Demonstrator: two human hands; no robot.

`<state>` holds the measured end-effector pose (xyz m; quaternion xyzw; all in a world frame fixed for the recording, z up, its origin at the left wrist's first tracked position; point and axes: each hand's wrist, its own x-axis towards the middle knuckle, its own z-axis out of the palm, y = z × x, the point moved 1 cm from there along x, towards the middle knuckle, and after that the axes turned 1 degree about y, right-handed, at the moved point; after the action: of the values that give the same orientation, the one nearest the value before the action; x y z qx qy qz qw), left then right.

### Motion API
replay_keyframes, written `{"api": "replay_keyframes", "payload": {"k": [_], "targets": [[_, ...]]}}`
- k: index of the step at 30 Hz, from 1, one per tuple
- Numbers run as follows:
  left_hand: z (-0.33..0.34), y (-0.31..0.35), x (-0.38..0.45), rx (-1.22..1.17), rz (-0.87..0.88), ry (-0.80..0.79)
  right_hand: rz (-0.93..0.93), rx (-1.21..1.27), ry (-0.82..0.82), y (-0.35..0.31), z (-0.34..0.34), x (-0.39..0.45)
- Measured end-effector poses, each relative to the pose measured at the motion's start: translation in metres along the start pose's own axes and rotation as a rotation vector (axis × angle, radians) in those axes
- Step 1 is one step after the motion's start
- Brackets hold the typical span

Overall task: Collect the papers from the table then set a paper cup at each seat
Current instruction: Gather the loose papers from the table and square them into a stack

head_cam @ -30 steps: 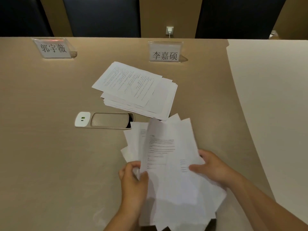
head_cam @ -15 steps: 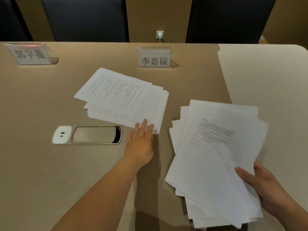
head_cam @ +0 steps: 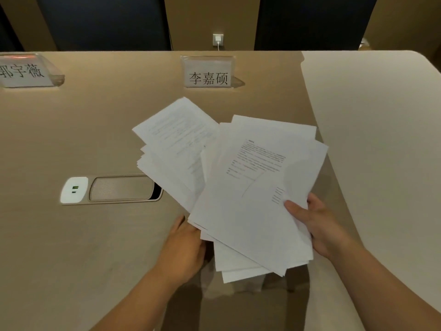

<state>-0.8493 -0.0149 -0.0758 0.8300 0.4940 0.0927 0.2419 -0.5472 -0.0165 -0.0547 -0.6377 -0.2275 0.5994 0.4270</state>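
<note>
My right hand (head_cam: 317, 223) grips a fanned sheaf of white printed papers (head_cam: 257, 187) by its right edge, thumb on top. My left hand (head_cam: 183, 247) holds a second bundle of papers (head_cam: 174, 142) from below; its fingers are hidden under the sheets. This second bundle tilts up to the left and slides beneath the right-hand sheaf, so the two overlap above the tan table (head_cam: 71, 247). No paper cup is in view.
Two clear name stands rest on the far side, one in the middle (head_cam: 208, 72) and one at the far left (head_cam: 23, 71). A recessed socket panel (head_cam: 111, 189) lies left of the papers. A pale table section (head_cam: 381, 139) adjoins on the right. Dark chair backs (head_cam: 105, 22) stand behind.
My left hand has picked the far stack off the table and drawn it back under the sheaf in my right hand, which moved slightly left.
</note>
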Motion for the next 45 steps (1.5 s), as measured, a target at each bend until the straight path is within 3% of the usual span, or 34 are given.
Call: {"api": "replay_keyframes", "payload": {"k": [3, 5, 10, 12, 15, 18, 20, 25, 30, 33, 38, 45], "targets": [[-0.006, -0.001, -0.017, -0.063, 0.125, 0.003, -0.011, -0.094, 0.067, -0.001, 0.007, 0.003], [-0.014, -0.007, -0.023, -0.119, 0.099, 0.054, -0.036, -0.147, 0.108, 0.001, 0.010, 0.006], [-0.023, -0.020, -0.005, -0.215, -0.335, 0.383, -0.134, -0.393, 0.184, 0.006, 0.021, 0.013], [-0.018, -0.018, 0.010, -0.190, -0.451, 0.246, -0.165, -0.517, 0.192, 0.004, 0.026, 0.016], [-0.004, -0.012, 0.019, -0.032, -0.433, 0.012, -0.204, -0.630, 0.191, -0.001, 0.032, 0.023], [0.002, -0.012, 0.011, -0.019, -0.329, 0.041, -0.268, -0.908, 0.244, -0.012, 0.039, 0.034], [0.000, -0.016, 0.004, -0.050, -0.266, 0.066, -0.205, -0.982, 0.213, -0.020, 0.044, 0.042], [-0.011, -0.023, -0.004, -0.226, -0.292, 0.081, -0.130, -0.939, 0.125, -0.024, 0.058, 0.051], [-0.013, -0.010, 0.002, -0.717, -0.628, 0.350, -0.077, -0.801, 0.071, -0.011, 0.066, 0.040], [-0.013, -0.008, 0.005, -0.990, -0.796, 0.417, -0.048, -0.617, 0.074, 0.002, 0.064, 0.036], [-0.007, -0.013, -0.002, -1.076, -0.879, 0.432, -0.064, -0.631, 0.087, 0.013, 0.065, 0.023], [-0.011, -0.007, -0.010, -1.084, -0.905, 0.393, -0.180, -0.362, -0.108, 0.011, 0.055, -0.014]]}}
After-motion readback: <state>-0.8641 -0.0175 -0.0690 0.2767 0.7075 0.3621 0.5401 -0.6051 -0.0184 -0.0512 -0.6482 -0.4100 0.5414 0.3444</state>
